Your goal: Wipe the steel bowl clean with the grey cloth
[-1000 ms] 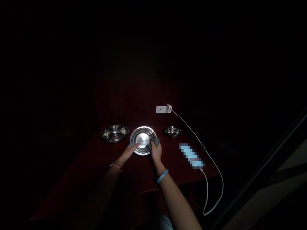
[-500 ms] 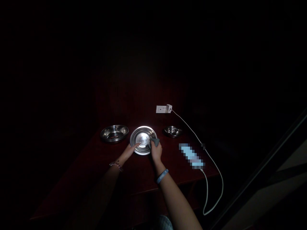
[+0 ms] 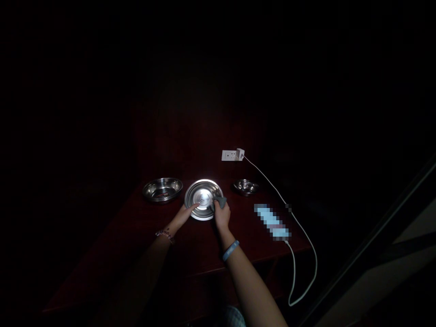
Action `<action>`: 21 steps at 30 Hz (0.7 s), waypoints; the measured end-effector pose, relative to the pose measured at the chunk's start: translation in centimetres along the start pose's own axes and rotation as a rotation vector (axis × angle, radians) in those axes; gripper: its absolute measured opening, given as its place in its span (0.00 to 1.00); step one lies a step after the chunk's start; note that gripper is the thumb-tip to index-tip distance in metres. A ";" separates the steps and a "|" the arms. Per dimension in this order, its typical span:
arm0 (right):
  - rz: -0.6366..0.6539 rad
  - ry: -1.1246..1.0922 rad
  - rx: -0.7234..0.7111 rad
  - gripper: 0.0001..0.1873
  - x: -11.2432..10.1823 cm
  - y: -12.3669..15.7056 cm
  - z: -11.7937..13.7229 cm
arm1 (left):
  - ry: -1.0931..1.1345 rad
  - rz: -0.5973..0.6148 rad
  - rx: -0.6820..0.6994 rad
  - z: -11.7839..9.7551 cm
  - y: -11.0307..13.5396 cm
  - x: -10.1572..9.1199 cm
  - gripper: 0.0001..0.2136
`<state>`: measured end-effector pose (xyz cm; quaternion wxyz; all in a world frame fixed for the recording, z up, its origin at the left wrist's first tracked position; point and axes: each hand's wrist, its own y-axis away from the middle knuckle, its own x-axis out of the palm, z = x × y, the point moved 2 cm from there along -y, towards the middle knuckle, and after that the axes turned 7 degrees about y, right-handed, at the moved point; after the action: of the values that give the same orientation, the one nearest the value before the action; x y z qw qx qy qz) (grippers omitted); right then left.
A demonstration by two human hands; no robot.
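A shiny round steel dish [image 3: 203, 193] is held tilted toward me over the dark red table. My left hand [image 3: 183, 215] grips its lower left rim, thumb over the inside and the other fingers hidden beneath. At the right side of the dish, my right hand [image 3: 222, 215] is closed on a grey cloth [image 3: 220, 201], which touches the rim. Left of the dish stand wider steel basins [image 3: 162, 193], seemingly stacked. To the right sits a smaller steel bowl [image 3: 245, 186].
A phone-like device with a blurred, lit screen [image 3: 272, 222] lies at the right of the table [image 3: 190, 259]. Its white cable [image 3: 315, 259] loops off the table's edge and up to a charger in the wall socket [image 3: 230, 156]. Surroundings are very dark.
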<state>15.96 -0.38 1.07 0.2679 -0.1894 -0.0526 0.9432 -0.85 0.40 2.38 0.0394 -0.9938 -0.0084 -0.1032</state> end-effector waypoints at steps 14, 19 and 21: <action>0.004 -0.051 -0.010 0.12 0.0 -0.1 -0.1 | 0.032 0.001 -0.014 -0.1 0.6 0.1 0.28; 0.015 -0.063 -0.031 0.13 0.0 -0.1 -0.1 | 0.029 -0.007 0.013 0.3 0.2 0.0 0.28; 0.017 -0.075 -0.032 0.14 0.0 -0.2 -0.2 | 0.028 -0.006 0.031 0.6 0.0 -0.2 0.30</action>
<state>16.10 -0.24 0.93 0.2545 -0.1588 -0.0762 0.9509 -0.90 0.47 1.73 0.0547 -0.9915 -0.0124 -0.1172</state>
